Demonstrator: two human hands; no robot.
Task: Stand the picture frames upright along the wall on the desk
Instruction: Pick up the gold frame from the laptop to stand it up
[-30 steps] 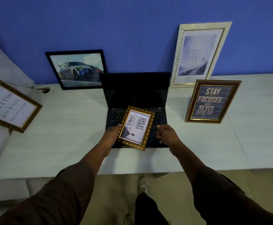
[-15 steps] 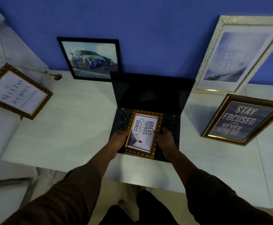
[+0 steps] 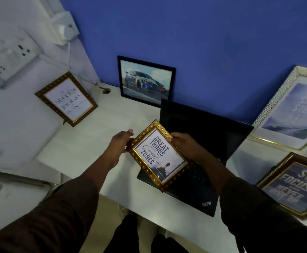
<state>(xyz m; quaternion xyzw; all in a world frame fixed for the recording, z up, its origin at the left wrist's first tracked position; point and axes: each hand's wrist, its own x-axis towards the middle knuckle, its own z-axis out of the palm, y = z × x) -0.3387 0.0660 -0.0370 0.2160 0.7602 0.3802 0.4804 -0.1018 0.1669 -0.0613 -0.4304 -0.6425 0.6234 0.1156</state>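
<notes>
A small gold frame (image 3: 158, 154) reading "Great things" is lifted off the laptop, tilted. My right hand (image 3: 183, 143) grips its upper right edge. My left hand (image 3: 120, 141) touches its left edge, fingers spread. A black-framed car picture (image 3: 146, 81) stands against the blue wall. A white textured frame (image 3: 293, 110) leans on the wall at the right. A dark "Stay focused" frame (image 3: 295, 185) stands in front of it. A gold "Success" frame (image 3: 66, 99) leans on the white side wall at the left.
An open black laptop (image 3: 200, 128) sits mid-desk under the held frame. The white desk (image 3: 86, 143) has bare surface between the laptop and the left wall. Wall sockets (image 3: 8, 53) are on the left wall. The desk's front edge is near my legs.
The small gold frame has been lifted off the laptop keyboard and moved left and up, held in both hands. The camera view has swung to the left.
</notes>
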